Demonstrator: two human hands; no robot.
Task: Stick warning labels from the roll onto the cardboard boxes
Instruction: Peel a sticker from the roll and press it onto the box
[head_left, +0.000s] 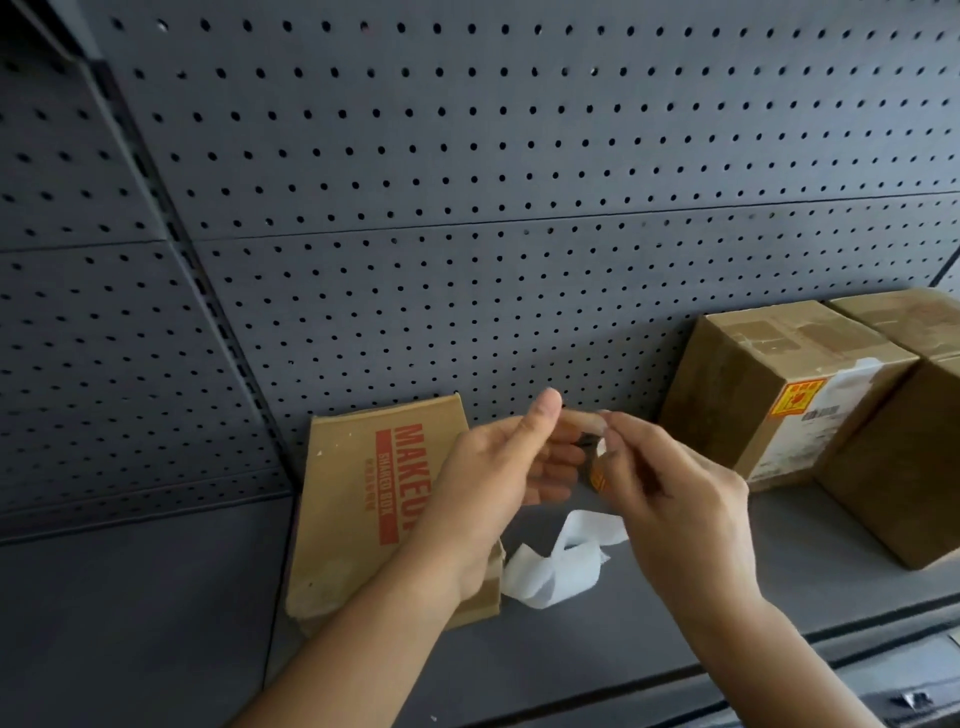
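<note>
My left hand (511, 467) holds the label roll (595, 470) above the shelf, with most of the roll hidden between my fingers. My right hand (670, 499) pinches at the roll's edge, where a bit of orange label shows. A white backing strip (558, 564) hangs from the roll and curls on the shelf. Behind my left hand a flat cardboard box printed "MAKEUP" in red (363, 499) leans against the back panel. At the right stands a taped cardboard box (769, 384) with an orange warning label (797, 397) on its front.
A second plain cardboard box (904, 467) stands at the far right, touching the labelled one. The dark grey shelf (649, 649) has a raised front edge. A grey pegboard panel (467, 208) forms the back wall.
</note>
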